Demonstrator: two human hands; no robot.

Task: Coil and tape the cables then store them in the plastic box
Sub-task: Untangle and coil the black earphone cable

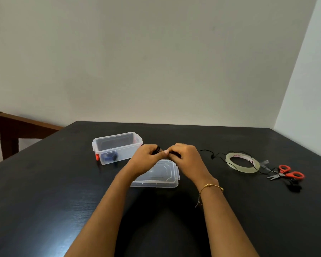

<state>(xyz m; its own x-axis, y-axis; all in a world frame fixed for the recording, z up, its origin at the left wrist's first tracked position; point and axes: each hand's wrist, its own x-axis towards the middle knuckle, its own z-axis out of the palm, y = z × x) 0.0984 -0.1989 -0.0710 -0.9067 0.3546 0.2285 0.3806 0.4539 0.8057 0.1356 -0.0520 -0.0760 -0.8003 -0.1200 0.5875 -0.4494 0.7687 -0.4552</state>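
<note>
The person holds both hands together above the middle of the dark table. The left hand has its fingers curled around a small bundle of black cable, and the right hand pinches the same cable with curled fingers; the thumbs of the two hands almost touch. From the right hand the loose part of the cable runs to the right over the table, passes across the roll of clear tape and goes on toward the scissors.

The clear plastic box stands open on the table, to the left of the hands and a little behind them. It has orange clips at its ends. Inside it, near the front wall, lies something dark with a blue part; it seems to be a coiled cable, but this cannot be told for sure. The clear lid of the box lies flat on the table just under the hands, beside the box.

The roll of tape lies flat, well to the right of the hands. The scissors with orange handles lie just right of the tape. On the right wrist there is a thin gold bracelet. A wooden chair stands at the far left.
</note>
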